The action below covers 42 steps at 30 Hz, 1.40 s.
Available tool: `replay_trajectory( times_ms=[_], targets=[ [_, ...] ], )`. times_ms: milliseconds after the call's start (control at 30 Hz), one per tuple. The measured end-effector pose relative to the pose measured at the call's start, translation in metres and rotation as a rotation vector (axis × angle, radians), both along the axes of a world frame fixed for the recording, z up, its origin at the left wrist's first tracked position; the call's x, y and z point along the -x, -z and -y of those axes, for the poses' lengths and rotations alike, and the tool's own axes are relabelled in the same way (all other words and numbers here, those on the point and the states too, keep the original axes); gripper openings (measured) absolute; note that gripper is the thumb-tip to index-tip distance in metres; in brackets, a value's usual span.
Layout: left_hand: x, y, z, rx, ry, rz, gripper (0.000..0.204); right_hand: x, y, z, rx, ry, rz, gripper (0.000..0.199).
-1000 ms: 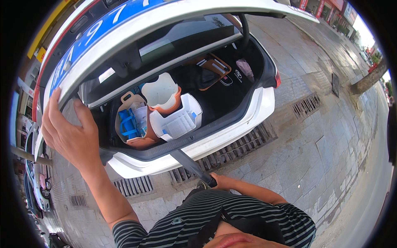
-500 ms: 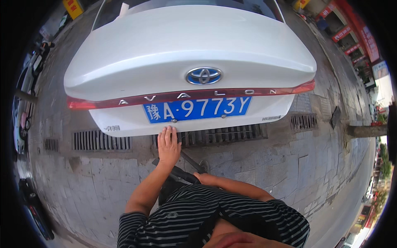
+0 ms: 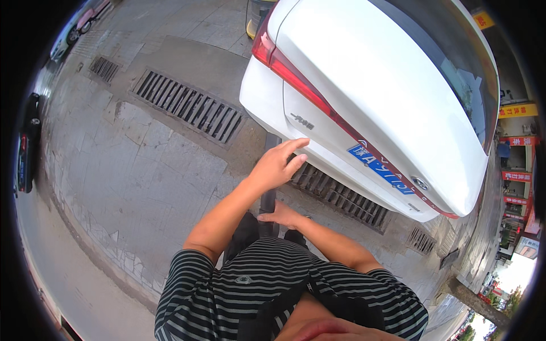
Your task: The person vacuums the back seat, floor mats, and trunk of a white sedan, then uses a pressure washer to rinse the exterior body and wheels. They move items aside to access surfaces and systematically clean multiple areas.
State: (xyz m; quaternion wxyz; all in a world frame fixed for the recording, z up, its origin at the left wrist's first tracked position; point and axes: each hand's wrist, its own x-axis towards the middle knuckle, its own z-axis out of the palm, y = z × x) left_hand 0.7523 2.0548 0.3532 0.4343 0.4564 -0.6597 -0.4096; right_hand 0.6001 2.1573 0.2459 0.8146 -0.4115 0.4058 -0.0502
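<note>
My left hand (image 3: 278, 165) is lifted beside the rear of a white car (image 3: 341, 62), with its fingers bent, the thumb apart and nothing visible in them. In this view it overlaps the car's lower rear edge; whether it touches cannot be told. Lower down, my right hand (image 3: 282, 215) is closed round a black tube (image 3: 268, 206) that runs upright in front of my body. Part of the tube is hidden behind my left hand. The car's trunk lid (image 3: 364, 85) lies level with the body side, above a red light strip (image 3: 307, 85) and a blue licence plate (image 3: 380, 169).
Metal drain grates (image 3: 190, 105) are set in the grey paving (image 3: 153, 187) around and below the car's rear. A yellow-based object (image 3: 253, 25) stands by the car's left side. A tree trunk (image 3: 478, 304) and red-signed shopfronts (image 3: 517, 176) are at the right.
My view has turned left, so the car appears farther right and tilted. My left hand has come off the trunk lid's lower edge. The lid, raised before, now looks level with the body.
</note>
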Motion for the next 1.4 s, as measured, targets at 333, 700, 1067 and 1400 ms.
replay_trajectory(
  times_ms=[333, 700, 1067, 1400],
  targets=[
    [-0.472, -0.116, -0.041, -0.217, -1.196, 0.58, 0.048, -0.453, -0.19, 0.257, -0.034, -0.28, 0.823, 0.097],
    [-0.724, -0.538, 0.117, 1.671, -1.933, -0.542, 0.084, -0.475, -0.124, 0.852, -0.082, 1.081, 0.466, 0.101],
    [-1.01, -0.394, 0.562, 1.168, -1.493, -1.204, 0.096, -0.452, 0.124, 1.271, -0.211, 1.687, 0.139, 0.106],
    [-1.201, -0.341, 1.27, 0.332, -0.775, -1.08, 0.088, -0.488, 0.11, 1.356, -0.329, 1.908, -0.492, 0.076]
  ],
)
